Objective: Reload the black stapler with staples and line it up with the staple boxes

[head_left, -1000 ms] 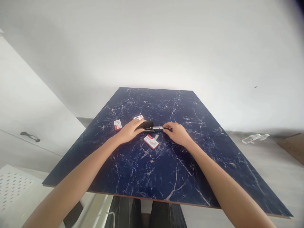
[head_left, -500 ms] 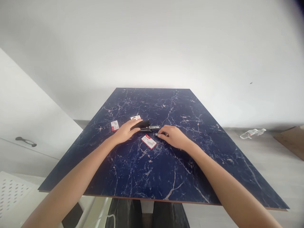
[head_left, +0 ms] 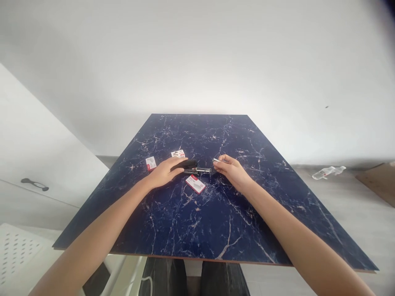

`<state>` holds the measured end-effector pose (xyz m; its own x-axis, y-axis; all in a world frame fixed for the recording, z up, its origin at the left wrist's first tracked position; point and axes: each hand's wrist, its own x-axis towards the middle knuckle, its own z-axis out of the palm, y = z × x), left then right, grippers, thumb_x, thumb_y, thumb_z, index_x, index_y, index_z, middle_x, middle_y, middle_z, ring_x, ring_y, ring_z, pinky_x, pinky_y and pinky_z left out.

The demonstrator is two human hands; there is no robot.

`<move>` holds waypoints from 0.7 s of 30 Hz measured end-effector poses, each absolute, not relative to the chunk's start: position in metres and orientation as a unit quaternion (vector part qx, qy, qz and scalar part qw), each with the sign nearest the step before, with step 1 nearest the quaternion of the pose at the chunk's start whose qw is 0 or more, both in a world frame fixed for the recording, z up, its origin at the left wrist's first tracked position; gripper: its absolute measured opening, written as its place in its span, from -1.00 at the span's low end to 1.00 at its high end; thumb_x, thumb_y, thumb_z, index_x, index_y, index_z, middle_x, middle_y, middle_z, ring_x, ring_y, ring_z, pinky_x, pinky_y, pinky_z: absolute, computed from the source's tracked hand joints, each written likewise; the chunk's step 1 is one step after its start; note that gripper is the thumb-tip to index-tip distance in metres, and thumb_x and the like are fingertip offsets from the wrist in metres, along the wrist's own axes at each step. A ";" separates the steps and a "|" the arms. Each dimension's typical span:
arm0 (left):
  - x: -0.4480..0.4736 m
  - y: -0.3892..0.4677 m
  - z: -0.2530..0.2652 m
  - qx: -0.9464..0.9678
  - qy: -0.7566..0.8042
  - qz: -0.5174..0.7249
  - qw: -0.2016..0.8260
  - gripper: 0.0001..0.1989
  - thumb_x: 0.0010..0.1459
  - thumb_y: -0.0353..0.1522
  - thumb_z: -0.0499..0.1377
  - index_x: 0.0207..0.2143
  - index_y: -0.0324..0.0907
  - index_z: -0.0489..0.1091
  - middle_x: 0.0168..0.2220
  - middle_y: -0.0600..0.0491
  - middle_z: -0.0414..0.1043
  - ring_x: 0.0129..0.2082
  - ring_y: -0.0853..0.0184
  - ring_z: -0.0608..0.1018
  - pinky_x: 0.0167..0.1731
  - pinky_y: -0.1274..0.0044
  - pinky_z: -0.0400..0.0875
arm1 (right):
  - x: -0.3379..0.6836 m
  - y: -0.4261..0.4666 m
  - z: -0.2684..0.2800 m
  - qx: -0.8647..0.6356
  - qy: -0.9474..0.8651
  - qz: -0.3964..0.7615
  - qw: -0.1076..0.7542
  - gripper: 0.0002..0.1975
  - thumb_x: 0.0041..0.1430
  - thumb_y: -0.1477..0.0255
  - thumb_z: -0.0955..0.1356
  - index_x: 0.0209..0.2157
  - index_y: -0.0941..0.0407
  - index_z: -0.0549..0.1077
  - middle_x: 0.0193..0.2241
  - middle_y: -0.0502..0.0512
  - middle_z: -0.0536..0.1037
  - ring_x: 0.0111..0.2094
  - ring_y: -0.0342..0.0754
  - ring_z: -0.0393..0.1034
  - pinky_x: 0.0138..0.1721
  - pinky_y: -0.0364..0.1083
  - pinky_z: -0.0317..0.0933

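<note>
A black stapler [head_left: 189,164] lies on the dark blue marbled table [head_left: 200,230], its metal magazine [head_left: 202,169] exposed and pointing right. My left hand [head_left: 165,172] is wrapped over the stapler's rear end, hiding that part. To the right of the magazine, my right hand [head_left: 230,169] pinches a small silvery strip of staples [head_left: 217,160], held apart from the stapler. Just in front of the stapler rests a red and white box [head_left: 195,184]. A second small red and white box [head_left: 151,163] sits left of my left hand, and a printed card or packet [head_left: 178,153] lies behind it.
A white wall [head_left: 197,57] stands behind the table's far edge. On the left is a white cabinet with a dark handle [head_left: 34,184]. Clear plastic packaging [head_left: 328,172] and a cardboard box [head_left: 379,183] are on the floor at right. A white perforated seat [head_left: 18,255] is at lower left.
My right hand has lifted the staple strip from the table beside the magazine and moved slightly up and right. My left hand stays on the stapler.
</note>
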<state>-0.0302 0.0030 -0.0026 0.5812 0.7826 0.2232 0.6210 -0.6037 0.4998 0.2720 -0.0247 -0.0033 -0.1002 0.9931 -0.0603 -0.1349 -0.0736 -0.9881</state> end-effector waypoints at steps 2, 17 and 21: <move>-0.030 0.003 -0.002 0.869 0.406 0.214 0.188 -0.49 0.41 -0.07 -0.02 0.33 0.03 0.23 0.26 -0.03 0.36 0.20 0.10 0.43 0.17 0.24 0.35 | 0.271 -0.025 -0.004 -0.459 -0.470 0.572 0.491 -0.59 -0.08 0.19 0.58 -0.36 0.07 0.37 -0.39 -0.03 0.54 -0.34 -0.11 0.43 -0.22 -0.11 0.28; -0.025 -0.002 -0.002 0.864 0.393 0.247 0.194 -0.52 0.39 -0.10 0.03 0.28 -0.01 0.30 0.20 -0.05 0.42 0.16 0.11 0.47 0.16 0.22 0.38 | 0.273 -0.023 -0.015 -0.545 -0.648 0.320 0.426 -0.73 0.13 0.22 0.45 -0.17 0.02 0.63 -0.27 0.08 0.68 -0.27 0.05 0.58 -0.14 0.03 0.43; -0.019 -0.007 0.000 0.864 0.394 0.233 0.208 -0.52 0.40 -0.10 0.01 0.29 0.00 0.29 0.21 -0.05 0.41 0.15 0.10 0.48 0.14 0.23 0.39 | 0.276 -0.022 -0.012 -0.554 -0.642 0.328 0.417 -0.71 0.09 0.29 0.47 -0.13 0.03 0.63 -0.29 0.08 0.68 -0.29 0.04 0.59 -0.15 0.02 0.43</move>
